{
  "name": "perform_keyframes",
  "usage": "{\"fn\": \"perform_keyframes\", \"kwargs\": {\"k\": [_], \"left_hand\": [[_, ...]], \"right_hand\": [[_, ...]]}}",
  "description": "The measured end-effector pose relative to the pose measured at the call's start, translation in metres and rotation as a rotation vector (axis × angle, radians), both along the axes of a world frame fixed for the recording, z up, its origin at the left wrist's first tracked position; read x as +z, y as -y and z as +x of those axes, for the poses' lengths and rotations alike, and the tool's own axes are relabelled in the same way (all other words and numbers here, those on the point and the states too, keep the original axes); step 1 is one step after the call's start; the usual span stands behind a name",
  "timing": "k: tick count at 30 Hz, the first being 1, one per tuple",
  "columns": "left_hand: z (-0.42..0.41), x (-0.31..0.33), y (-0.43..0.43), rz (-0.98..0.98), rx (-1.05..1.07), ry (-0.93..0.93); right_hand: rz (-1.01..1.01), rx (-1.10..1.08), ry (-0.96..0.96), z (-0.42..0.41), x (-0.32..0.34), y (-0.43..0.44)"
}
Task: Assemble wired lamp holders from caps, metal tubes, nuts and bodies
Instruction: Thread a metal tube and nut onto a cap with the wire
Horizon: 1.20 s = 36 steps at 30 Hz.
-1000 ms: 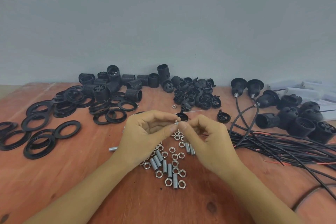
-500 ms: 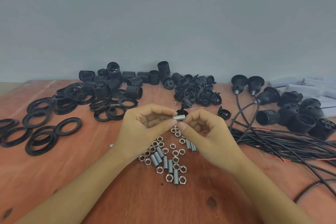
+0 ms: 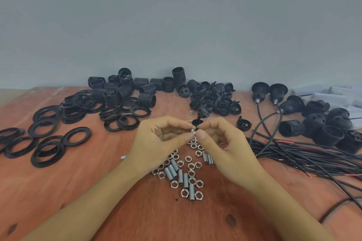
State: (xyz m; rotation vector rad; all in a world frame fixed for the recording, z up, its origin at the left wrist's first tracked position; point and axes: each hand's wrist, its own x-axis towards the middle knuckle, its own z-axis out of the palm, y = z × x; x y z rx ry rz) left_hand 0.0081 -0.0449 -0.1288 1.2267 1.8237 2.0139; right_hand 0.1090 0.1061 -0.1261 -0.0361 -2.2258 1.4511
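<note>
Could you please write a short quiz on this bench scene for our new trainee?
1. True or false: the left hand and right hand together pinch a small metal part.
2. Where do the wires lie? A) left of the hands B) right of the hands C) in the hands
3. What lies loose on the table under the hands?
Key: 1 true; 2 B; 3 nuts and tubes.

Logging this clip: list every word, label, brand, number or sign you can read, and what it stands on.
None can be read in this frame.
White boxes, far right: blurred; no print can be made out.
Black plastic parts and nuts: no labels or numbers show.
Metal part pinched between left hand and right hand: too small to show any marking.
</note>
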Motion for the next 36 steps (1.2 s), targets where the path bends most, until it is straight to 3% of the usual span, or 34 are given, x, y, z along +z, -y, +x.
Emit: {"fn": "perform_keyframes", "kwargs": {"k": [4,13,25,36], "left_hand": [[0.0018,-0.0011,0.0005,0.025,0.008,-0.005],[0.0062,0.0023,-0.0026,0.055,0.039,0.004],[0.0016,0.0017,0.0010,-0.134,0.039,-0.039],[0.0045,0.0013,-0.0003,-0.119,0.118,-0.087]], "right_hand": [[-0.009,-0.009,0.006,0.0003,0.0006,0.0002],[-0.233,0.137,-0.019,0.0004,0.0028,-0.0030],[-0.216,0.138,-0.076,0.0000,0.0020,-0.0014],[-0.229,0.074,-0.026,-0.0023,0.0013,0.0001]]}}
